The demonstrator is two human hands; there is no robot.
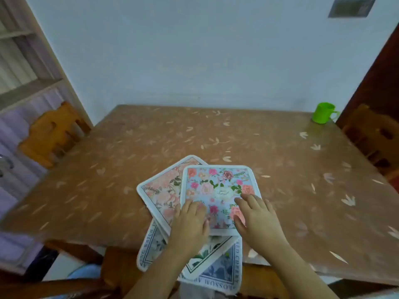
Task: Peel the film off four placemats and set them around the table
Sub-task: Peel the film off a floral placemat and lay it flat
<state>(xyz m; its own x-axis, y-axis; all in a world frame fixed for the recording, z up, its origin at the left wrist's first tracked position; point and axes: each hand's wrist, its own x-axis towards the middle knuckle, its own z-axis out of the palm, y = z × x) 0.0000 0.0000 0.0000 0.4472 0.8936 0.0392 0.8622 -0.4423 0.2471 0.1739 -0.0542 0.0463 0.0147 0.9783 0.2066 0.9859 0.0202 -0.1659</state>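
A loose stack of floral placemats lies at the near edge of the table (216,137). On top is a light blue placemat (216,188) with pink roses. Under it a pink floral placemat (162,190) sticks out to the left. Two more placemats, one with dark blue lettering (224,270) and one pale (149,251), hang over the table's front edge. My left hand (190,223) rests flat on the blue mat's near left corner. My right hand (257,214) lies on its near right part with fingers spread. I cannot make out any film.
A green plastic cup (323,113) stands at the table's far right corner. Wooden chairs sit at the left (51,134) and right (375,137) sides. A white wall is behind the table, and a shelf unit (28,83) stands far left.
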